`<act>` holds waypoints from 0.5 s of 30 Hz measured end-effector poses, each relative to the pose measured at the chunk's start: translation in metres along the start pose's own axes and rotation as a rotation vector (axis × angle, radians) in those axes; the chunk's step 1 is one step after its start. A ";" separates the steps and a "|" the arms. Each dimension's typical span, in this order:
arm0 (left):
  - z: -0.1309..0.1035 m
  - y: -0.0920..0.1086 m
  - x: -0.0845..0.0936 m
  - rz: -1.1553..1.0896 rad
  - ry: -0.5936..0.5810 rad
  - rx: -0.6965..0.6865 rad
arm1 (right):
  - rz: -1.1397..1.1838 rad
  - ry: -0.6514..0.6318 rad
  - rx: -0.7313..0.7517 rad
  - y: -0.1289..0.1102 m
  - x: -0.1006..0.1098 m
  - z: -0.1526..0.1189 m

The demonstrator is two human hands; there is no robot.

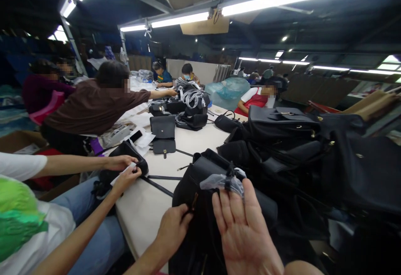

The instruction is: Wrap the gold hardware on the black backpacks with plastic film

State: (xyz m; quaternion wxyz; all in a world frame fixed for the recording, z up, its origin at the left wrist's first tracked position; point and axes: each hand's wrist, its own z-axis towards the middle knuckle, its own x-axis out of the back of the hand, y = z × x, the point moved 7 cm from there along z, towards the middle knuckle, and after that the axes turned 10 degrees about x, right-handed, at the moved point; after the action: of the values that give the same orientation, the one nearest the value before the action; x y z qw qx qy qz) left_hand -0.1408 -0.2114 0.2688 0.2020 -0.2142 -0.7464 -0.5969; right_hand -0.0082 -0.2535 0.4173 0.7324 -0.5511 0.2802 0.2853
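A black leather-look bag (200, 183) stands at the table's near edge, right in front of me. My left hand (175, 227) is closed at its left side, thumb and fingers pinching the bag near a small gold-coloured zip part (194, 202). My right hand (244, 229) is held palm up with the fingers stretched out flat against the bag's near side. Just above those fingertips, clear plastic wrap (216, 182) surrounds a black strap or handle (231, 176) on top of the bag. The bag's lower part is partly hidden by my hands.
Black bags (282, 128) are heaped on the right. A flat black bag (163, 128) and a pile with wrapped straps lie farther along the white table (188, 141). At my left, a co-worker's hands (125, 172) hold white paper at a black bag. Other people work around the table.
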 end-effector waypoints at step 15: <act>-0.026 -0.031 -0.029 -0.378 -0.425 0.113 | -1.713 -0.451 0.017 0.054 0.125 0.015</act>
State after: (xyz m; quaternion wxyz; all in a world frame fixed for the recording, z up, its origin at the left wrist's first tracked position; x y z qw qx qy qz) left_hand -0.1331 -0.2456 0.2326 -0.0623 -0.1801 -0.8307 -0.5231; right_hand 0.0389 -0.2135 0.2955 0.7363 -0.4968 -0.3779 -0.2613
